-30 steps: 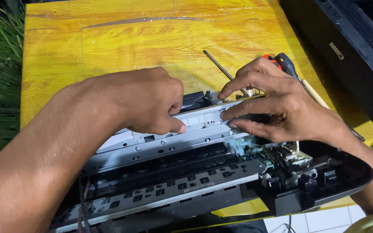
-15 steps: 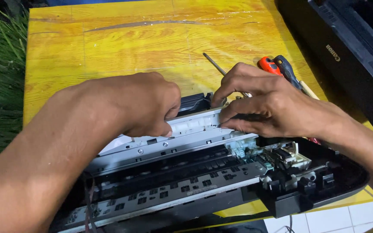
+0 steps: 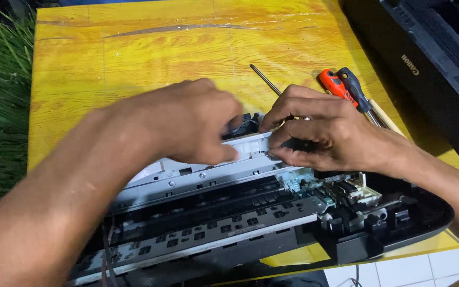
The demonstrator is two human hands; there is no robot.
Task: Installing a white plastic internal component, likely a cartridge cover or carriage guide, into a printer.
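Yellow wooden surface (image 3: 134,69) under an opened printer chassis (image 3: 251,228). Left hand (image 3: 187,125) and right hand (image 3: 320,133) both pinched on its pale metal rail (image 3: 208,175), seemingly near the carriage. Screwdrivers (image 3: 343,85) lying just beyond.

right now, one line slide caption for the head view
Left hand and right hand grip the white rail of an opened printer on a yellow table, screwdrivers beside.
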